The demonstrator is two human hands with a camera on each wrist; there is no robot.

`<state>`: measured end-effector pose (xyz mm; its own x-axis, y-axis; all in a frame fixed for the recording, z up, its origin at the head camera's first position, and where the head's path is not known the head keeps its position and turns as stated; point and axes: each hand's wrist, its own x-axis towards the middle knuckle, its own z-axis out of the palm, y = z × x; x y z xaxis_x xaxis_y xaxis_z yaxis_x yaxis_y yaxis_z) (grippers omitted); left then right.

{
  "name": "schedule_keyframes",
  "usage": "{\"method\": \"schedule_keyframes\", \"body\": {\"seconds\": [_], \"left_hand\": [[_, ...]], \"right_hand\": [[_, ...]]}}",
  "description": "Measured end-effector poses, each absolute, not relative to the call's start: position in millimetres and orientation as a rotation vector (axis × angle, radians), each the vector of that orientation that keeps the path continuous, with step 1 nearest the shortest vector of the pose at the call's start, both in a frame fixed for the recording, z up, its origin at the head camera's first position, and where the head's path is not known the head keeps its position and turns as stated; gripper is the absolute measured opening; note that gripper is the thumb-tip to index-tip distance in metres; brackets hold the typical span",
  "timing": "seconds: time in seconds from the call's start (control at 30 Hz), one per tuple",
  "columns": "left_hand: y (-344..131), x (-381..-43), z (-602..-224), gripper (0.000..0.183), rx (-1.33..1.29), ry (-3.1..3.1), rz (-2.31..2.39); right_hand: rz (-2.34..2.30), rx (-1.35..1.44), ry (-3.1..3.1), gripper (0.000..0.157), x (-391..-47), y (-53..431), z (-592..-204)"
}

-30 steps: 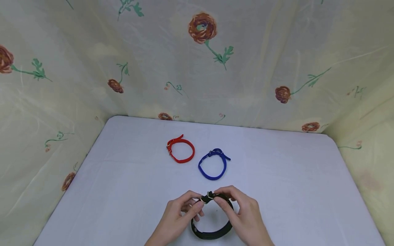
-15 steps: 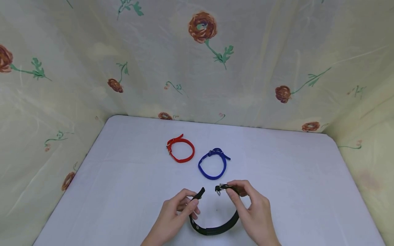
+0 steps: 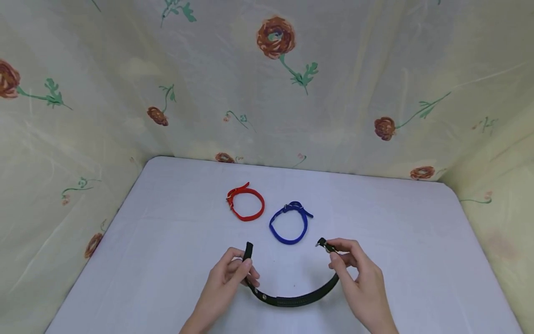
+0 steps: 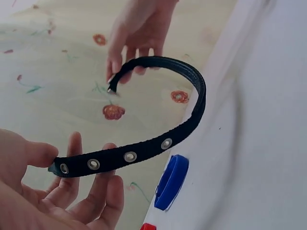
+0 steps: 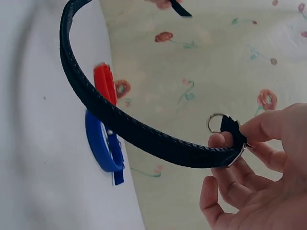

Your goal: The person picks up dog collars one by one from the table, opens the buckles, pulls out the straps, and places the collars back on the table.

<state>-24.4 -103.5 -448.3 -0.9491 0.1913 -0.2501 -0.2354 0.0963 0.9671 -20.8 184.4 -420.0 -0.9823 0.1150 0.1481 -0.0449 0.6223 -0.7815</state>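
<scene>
A black collar [image 3: 292, 301] hangs in an open curve between my two hands, unfastened. My left hand [image 3: 227, 278] pinches its strap end, thumb on one face and fingers behind; metal eyelets [image 4: 130, 156] line that part of the strap. At the other end, my right hand [image 3: 360, 278] pinches the collar beside its buckle [image 5: 238, 155], where a metal ring [image 5: 216, 123] sticks out. Beyond the hands, a blue collar [image 3: 289, 242] lies buckled in a loop on the table, with a red collar [image 3: 251, 218], also buckled, farther back and to the left.
The white table [image 3: 167, 260] ends at a rounded back edge. Pale floral cloth [image 3: 333, 116] stands behind it and down both sides.
The black collar's ends have come apart. My left hand has moved left and my right hand right and slightly away, widening the curve. The red and blue collars stay put.
</scene>
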Motion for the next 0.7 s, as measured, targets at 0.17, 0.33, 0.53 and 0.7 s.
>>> {"method": "schedule_keyframes", "body": {"seconds": [0.17, 0.33, 0.53, 0.7], "left_hand": [[-119, -27, -447, 0.042, -0.155, 2.028, 2.006], [-131, -30, -447, 0.045, -0.266, 1.98, 2.087], [-141, -34, -452, 0.044, -0.397, 1.798, 2.273], [-147, -37, -456, 0.044, -0.476, 1.615, 2.393]], "right_hand": [[1.487, -0.068, -2.602, 0.033, -23, 203, -423], [1.768, -0.115, -2.52, 0.046, -26, 219, -427], [2.053, -0.23, -2.285, 0.044, -31, 230, -432], [2.146, -0.288, -2.171, 0.047, -32, 237, -436]]}}
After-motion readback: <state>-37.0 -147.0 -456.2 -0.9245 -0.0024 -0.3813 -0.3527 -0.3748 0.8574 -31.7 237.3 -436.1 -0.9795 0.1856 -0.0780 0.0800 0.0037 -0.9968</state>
